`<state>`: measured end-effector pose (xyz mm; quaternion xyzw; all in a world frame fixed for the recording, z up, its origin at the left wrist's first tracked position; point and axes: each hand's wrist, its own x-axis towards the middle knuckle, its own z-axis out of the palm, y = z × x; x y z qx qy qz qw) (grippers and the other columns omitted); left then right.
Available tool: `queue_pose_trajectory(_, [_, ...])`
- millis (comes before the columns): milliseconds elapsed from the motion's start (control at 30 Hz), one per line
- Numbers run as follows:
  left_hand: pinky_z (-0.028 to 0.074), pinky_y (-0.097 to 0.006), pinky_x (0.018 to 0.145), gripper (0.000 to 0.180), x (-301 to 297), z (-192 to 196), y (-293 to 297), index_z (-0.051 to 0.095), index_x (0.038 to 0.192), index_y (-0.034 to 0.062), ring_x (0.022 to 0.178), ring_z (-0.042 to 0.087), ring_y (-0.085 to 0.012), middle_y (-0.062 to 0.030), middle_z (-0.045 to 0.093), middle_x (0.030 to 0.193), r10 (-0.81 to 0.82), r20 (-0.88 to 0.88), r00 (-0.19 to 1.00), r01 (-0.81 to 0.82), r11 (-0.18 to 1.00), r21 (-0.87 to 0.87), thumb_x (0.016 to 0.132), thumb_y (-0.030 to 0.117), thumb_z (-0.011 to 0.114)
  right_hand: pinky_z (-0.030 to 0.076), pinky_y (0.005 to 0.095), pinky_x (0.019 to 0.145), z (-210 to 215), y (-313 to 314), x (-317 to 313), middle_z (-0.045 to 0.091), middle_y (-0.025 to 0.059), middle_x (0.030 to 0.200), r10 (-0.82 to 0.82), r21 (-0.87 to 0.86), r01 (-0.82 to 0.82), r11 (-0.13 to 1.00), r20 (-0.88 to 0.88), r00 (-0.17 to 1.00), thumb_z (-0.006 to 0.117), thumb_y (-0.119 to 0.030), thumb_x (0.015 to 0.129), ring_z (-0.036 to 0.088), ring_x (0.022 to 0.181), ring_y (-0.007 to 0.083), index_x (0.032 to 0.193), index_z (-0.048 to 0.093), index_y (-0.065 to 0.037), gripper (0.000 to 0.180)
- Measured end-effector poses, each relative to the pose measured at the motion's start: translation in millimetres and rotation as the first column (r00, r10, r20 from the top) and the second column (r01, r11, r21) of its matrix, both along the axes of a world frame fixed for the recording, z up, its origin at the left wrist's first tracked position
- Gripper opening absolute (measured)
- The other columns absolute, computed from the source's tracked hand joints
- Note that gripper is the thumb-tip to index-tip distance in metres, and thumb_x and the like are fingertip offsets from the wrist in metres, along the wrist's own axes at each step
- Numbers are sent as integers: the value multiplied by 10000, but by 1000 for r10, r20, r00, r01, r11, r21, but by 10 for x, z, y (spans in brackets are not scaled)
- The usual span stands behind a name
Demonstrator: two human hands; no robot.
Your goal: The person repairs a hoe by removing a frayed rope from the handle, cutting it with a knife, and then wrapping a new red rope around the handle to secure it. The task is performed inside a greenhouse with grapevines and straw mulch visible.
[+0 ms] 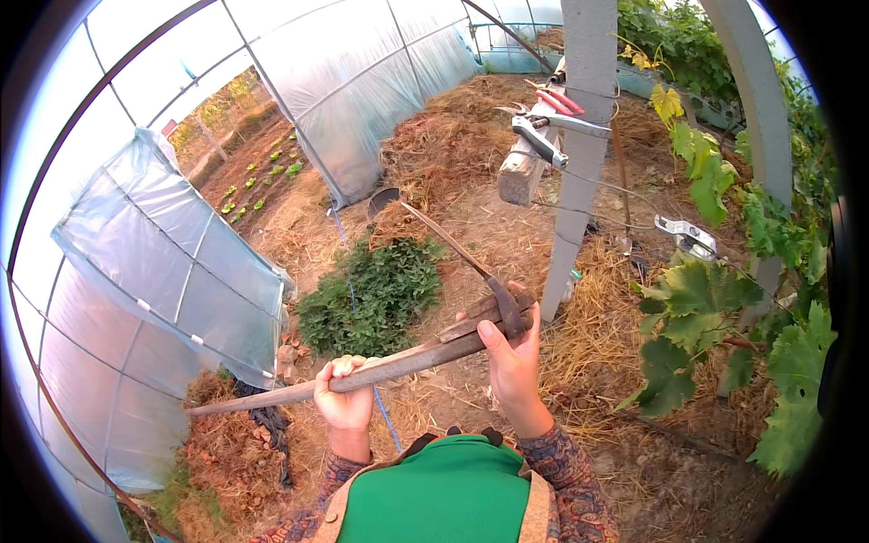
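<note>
A hoe-like tool lies slantwise in front of me, with a long wooden handle (412,362) and a rusty, curved metal head (509,306). Its narrow blade (444,237) tapers away to the upper left; whether it is flat or pointed I cannot tell from this angle. My left hand (346,398) is closed round the middle of the handle. At the head end, my right hand (514,362) grips the wood, thumb on the near side and fingertips showing beyond. A shorter wooden piece (469,324) lies along the handle beside the metal head.
A grey post (584,154) stands ahead right, by a wooden beam (520,176) bearing a folding saw (540,140) and red-handled pruners (559,101). Wires carry a metal clamp (686,237). Vine leaves (706,299) crowd the right. Plastic sheeting (172,244) walls the left; a green plant (371,294) grows ahead.
</note>
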<state>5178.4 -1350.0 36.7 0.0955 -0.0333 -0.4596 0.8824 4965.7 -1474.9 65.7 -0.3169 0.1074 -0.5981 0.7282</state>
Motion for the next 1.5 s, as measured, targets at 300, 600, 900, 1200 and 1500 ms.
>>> queue_pose_trajectory(300, [357, -409, 1142, 117, -330, -711, -195, 541, 843, 53, 1061, 557, -228, -68, 580, 918, -331, -247, 911, 330, 943, -44, 904, 137, 596, 473, 358, 1031, 276, 207, -87, 519, 131, 1355, -201, -174, 159, 972, -255, 946, 711, -8, 899, 557, 1221, 200, 1467, 313, -9, 694])
queue_pose_trajectory(600, [343, -444, 1149, 344, -614, -974, -273, 568, 1208, 5, 1252, 517, -278, -141, 595, 1273, -574, -129, 809, 584, 758, 290, 940, 220, 556, 518, 355, 930, 334, 568, -103, 608, 196, 1228, -506, -568, 189, 801, -473, 722, 792, 8, 777, 655, 1098, 269, 1396, 459, 37, 704])
queue_pose_trajectory(900, [356, -444, 1141, 418, -465, -815, -160, 543, 1254, -2, 1264, 515, -278, -151, 578, 1305, -660, 103, 744, 508, 659, 554, 943, 277, 562, 535, 423, 875, -29, 630, 281, 622, 181, 1211, -592, -674, 249, 696, -341, 731, 720, 97, 601, 650, 1041, 362, 1404, 459, -23, 852])
queue_pose_trajectory(1200, [369, -444, 1133, 495, -263, -683, -160, 518, 1299, -9, 1276, 512, -277, -162, 561, 1338, -673, 285, 683, 358, 648, 672, 946, 334, 568, 503, 468, 937, -136, 534, 456, 599, 208, 1255, -571, -636, 274, 722, -323, 755, 729, 80, 636, 621, 1093, 389, 1400, 438, 13, 820])
queue_pose_trajectory(1500, [382, -444, 1125, 573, 74, -403, -290, 493, 1345, -15, 1287, 510, -276, -172, 544, 1371, -643, 520, 562, 131, 690, 711, 950, 391, 574, 498, 478, 967, -107, 434, 706, 596, 218, 1262, -559, -624, 262, 737, -344, 754, 706, 88, 653, 615, 1108, 399, 1389, 453, 29, 780])
